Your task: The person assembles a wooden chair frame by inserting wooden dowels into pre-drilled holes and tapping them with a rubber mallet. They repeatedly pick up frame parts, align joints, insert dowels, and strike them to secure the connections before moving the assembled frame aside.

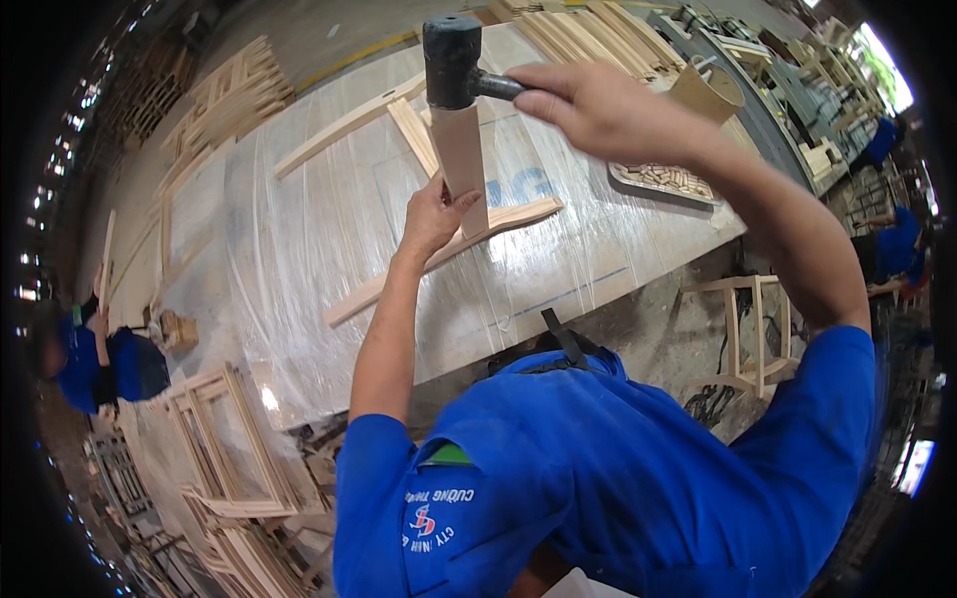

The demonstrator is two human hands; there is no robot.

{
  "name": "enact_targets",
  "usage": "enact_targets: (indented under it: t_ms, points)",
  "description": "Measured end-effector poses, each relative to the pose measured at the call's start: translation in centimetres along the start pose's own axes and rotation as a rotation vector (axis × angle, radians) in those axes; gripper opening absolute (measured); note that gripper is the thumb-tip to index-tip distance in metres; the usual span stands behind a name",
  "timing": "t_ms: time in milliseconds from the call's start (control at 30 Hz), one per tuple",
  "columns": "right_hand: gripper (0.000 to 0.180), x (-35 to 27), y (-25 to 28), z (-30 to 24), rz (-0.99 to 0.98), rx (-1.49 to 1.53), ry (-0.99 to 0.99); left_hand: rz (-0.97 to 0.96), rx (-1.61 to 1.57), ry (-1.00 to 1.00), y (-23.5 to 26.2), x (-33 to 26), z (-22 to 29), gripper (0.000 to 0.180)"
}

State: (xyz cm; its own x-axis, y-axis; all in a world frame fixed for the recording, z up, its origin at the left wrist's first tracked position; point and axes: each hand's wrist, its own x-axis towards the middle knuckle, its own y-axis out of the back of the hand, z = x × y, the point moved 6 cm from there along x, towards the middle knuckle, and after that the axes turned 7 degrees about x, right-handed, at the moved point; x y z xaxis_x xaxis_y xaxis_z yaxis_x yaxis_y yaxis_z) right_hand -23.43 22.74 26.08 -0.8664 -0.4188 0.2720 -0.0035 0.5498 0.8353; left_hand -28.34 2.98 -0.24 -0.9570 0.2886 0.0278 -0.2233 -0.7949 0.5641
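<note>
My right hand (578, 105) grips the handle of a black-headed mallet (452, 62). The mallet head sits right at the top end of an upright flat wooden board (462, 154); whether it touches cannot be told. With fingers wrapped round the board's side, my left hand (435, 214) steadies it. The board's lower end meets a long, slightly curved wooden rail (518, 214) that lies on the plastic-covered table (299, 329). Behind the board lie another long wooden rail (344, 138) and a short slat (414, 135), partly hidden by the board and mallet.
A tray of small wooden dowels (663, 181) and a brown container (706, 92) stand to the right. Wooden strips (598, 40) are stacked at the far edge. Wooden frames (234, 439) stand at left, another frame (753, 334) at right. A co-worker (105, 364) is at far left.
</note>
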Motion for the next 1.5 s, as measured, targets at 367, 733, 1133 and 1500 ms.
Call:
enact_targets:
  t_ms: [367,733,1133,1500]
  points:
    - [0.024,1.2,6.3,-3.2,0.485,0.451,0.103,0.103,-0.066,-0.021,-0.2,-0.5,-1.3,0.042]
    - [0.045,-9.8,-1.1,12.3,-0.134,0.420,-0.289,0.077,-0.036,0.090,-0.4,-3.1,-0.9,0.035]
    - [0.018,-28.7,-13.6,38.7,0.112,0.022,-0.450,0.319,-0.067,0.357,-4.4,-7.0,1.1,0.045]
    - [0.031,-14.9,-5.2,58.8,0.473,0.490,-0.655,0.871,0.000,0.550,-9.4,-6.3,3.3,0.068]
